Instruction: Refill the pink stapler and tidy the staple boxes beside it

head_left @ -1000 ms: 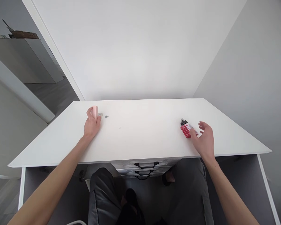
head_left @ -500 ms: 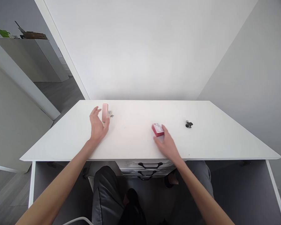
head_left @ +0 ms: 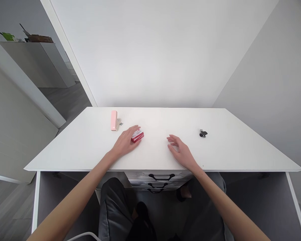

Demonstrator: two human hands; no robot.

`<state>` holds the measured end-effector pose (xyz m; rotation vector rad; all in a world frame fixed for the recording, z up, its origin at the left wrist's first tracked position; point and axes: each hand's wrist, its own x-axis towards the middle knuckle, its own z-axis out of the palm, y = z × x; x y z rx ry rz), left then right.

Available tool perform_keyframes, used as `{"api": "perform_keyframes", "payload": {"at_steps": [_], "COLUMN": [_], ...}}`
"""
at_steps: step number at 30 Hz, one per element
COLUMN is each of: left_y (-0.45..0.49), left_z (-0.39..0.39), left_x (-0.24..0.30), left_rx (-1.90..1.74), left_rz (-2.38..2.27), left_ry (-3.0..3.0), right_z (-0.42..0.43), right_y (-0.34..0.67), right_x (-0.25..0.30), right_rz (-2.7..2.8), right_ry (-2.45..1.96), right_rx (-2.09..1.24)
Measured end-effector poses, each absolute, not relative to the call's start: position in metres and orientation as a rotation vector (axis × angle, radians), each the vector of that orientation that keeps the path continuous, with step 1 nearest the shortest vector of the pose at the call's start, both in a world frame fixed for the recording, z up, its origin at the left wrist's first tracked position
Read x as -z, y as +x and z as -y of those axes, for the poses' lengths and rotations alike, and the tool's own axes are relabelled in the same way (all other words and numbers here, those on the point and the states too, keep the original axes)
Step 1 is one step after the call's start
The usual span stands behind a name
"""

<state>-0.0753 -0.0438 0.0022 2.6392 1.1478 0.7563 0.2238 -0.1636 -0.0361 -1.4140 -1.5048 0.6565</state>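
Observation:
A small red and white box [head_left: 137,135] is at the middle left of the white desk, held between the thumb and fingers of my left hand [head_left: 126,140]. To its right, my right hand [head_left: 180,151] is over the desk with fingers loosely curved and apart, holding nothing. Beyond my left hand lies a pink and beige tool [head_left: 114,121], possibly a hole punch. A small black and silver object [head_left: 203,133], too small to name, rests well to the right of my right hand.
The white desktop [head_left: 155,157] ends at a wall [head_left: 150,60] behind. Black-handled drawers [head_left: 161,176] sit under its front edge, near my legs. A doorway at the far left shows a cabinet [head_left: 32,63] with items on top.
The box has gone from my right hand to my left and moved leftward. My left hand has left the pink tool and come right. My right hand has let go.

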Motion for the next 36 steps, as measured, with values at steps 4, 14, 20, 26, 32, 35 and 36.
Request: {"api": "perform_keyframes", "payload": {"at_steps": [4,14,20,26,32,35,36], "left_y": [-0.076,-0.168,-0.187,-0.198,-0.229,-0.243,-0.246], "left_z": [0.042,0.055,0.037,0.023,0.010,0.008,0.009], "left_x": [0.003,-0.014,-0.012,-0.008,-0.005,-0.006,-0.007], "left_rx": [-0.780,-1.390,-1.351,-1.376,-1.272,-1.143,-1.134], "left_rz": [-1.305,-1.666,-1.923,-1.978,-2.079,-2.117,-2.111], "left_ry": [2.410,2.171,1.787,1.606,1.622,1.699,1.719], "right_z": [0.173,0.164,0.141,0.127,0.119,0.116,0.115], "right_y": [0.255,0.345,0.357,0.340,0.266,0.219,0.203], "right_x": [0.030,0.044,0.061,0.062,0.051,0.045,0.043], "right_rz": [1.461,1.140,1.210,1.401,1.615,1.705,1.725], "right_ry": [-1.514,-1.803,-1.893,-1.812,-1.554,-1.394,-1.351], "right_rx": [-0.533,0.056,-0.087,-0.126,-0.296,-0.443,-0.486]}}
